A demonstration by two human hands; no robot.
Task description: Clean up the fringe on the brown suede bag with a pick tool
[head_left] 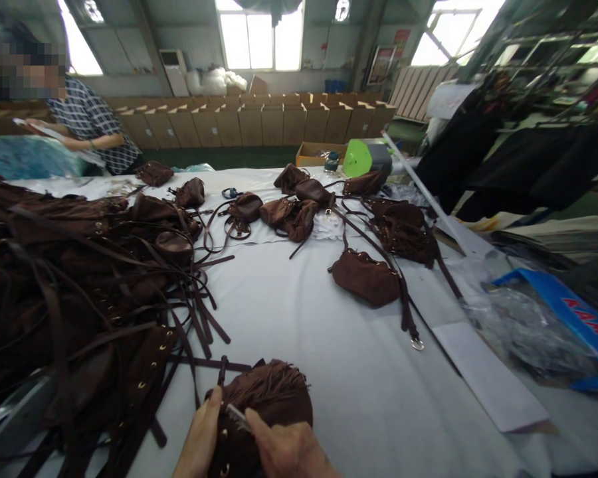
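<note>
Evidently my left grip (202, 433) clasps left edge of fringed bag (279, 396) on tabletop (272, 299), likely steadying it for right grip (290, 446), which pinches slim tool (238, 417) over it. Bag sits between both; on my feed, heaped bags (84, 292) lie left of left grip, probably for reach.

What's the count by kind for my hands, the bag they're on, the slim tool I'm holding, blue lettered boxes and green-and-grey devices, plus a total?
Hands, left hand and right hand: 2
Brown bag: 1
Slim tool: 1
Blue lettered box: 1
Green-and-grey device: 1
Total: 6
</note>
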